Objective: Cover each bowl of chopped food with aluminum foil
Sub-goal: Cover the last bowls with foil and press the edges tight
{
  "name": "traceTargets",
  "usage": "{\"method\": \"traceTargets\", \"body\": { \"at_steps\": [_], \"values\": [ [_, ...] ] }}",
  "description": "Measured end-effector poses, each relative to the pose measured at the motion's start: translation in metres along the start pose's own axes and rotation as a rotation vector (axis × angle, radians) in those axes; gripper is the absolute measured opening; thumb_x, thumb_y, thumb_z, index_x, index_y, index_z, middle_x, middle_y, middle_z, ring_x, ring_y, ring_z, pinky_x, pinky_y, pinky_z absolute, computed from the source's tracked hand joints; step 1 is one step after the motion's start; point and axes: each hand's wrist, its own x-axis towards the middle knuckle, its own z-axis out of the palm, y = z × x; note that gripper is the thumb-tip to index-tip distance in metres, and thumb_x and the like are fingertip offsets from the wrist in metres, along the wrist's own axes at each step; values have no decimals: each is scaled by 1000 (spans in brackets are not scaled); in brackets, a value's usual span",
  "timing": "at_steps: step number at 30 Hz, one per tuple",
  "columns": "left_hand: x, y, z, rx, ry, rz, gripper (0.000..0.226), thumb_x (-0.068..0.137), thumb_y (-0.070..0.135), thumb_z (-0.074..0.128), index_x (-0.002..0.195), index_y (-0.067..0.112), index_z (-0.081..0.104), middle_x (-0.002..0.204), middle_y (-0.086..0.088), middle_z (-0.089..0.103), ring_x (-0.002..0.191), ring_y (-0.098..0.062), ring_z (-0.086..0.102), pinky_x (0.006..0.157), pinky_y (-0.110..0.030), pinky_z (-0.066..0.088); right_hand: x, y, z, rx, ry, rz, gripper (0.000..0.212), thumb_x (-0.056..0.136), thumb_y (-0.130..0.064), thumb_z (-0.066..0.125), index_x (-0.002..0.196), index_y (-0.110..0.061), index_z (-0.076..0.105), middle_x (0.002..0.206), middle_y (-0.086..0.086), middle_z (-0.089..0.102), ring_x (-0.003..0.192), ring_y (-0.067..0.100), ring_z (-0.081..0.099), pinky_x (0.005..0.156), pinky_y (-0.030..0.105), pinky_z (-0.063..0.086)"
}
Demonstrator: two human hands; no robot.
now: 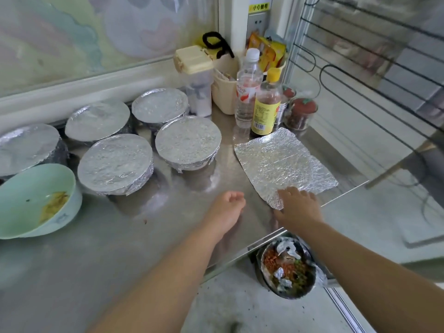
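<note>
A: Where is the loose foil sheet [286,164]?

B: It lies flat on the steel table [96,260] at about two o'clock from the person, crinkled, with nothing on it but fingers.

A: Whose fingers?

B: The right hand [299,207] lies palm down with its fingers spread on the sheet's near corner. I can't tell if the thumb is tucked under the edge.

A: And the left hand [228,205]?

B: It is just beside the right one, at twelve o'clock, with its fingers loosely curled. It holds nothing. The two hands are apart.

A: What about the bowls?

B: Five foil-covered bowls [115,163] are clustered from ten to eleven o'clock, each wrapped tight over its rim. A green bowl [36,200] sits uncovered at nine o'clock, with a few yellowish scraps inside.

A: Is there anything behind the sheet?

B: A clear bottle [247,90] and a yellow-capped bottle [266,106] stand at one o'clock, the latter touching the sheet's far edge. A bin [287,270] of scraps and crumpled foil sits on the floor at four o'clock.
</note>
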Motion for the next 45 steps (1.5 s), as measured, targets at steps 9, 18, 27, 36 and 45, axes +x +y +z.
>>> {"method": "traceTargets", "body": {
  "at_steps": [9, 18, 27, 36, 45],
  "values": [
    [1, 5, 1, -29, 40, 3, 11, 98, 25, 56, 106, 29, 62, 108, -1, 72, 100, -19, 70, 94, -37, 51, 1, -4, -17, 105, 119, 0, 16, 90, -30, 56, 101, -30, 68, 113, -7, 67, 112, 18, 57, 111, 44, 34],
    [-26, 56, -16, -463, -165, -70, 20, 102, 38, 52, 114, 24, 60, 113, 2, 67, 102, -19, 62, 97, -42, 47, -42, -38, -118, 1205, 528, 119, 9, 99, -17, 50, 91, -12, 53, 75, -3, 53, 70, 16, 46, 61, 35, 37],
    [-86, 111, -132, -751, -239, 162, 65, 86, 74, 51, 114, 17, 66, 102, -4, 72, 87, -24, 72, 85, -49, 57, -84, -138, -186, 1127, 445, -540, 18, 106, -22, 48, 99, -37, 54, 126, -15, 65, 110, -7, 60, 86, 15, 45],
    [-140, 70, -303, -713, 71, 109, 39, 98, 44, 58, 112, 7, 59, 72, -9, 67, 64, -23, 68, 61, -37, 59, -79, -298, -208, 852, 203, -992, 31, 102, -21, 49, 128, -10, 62, 127, -1, 66, 121, 14, 57, 104, 36, 42],
    [-143, -46, -415, -686, 494, -25, 15, 104, 22, 52, 108, 11, 62, 102, -12, 71, 87, -25, 67, 69, -37, 57, -51, -417, -181, 822, 111, -805, 26, 100, -39, 60, 113, -19, 71, 118, -4, 69, 105, 11, 60, 87, 27, 39]
  ]
}}
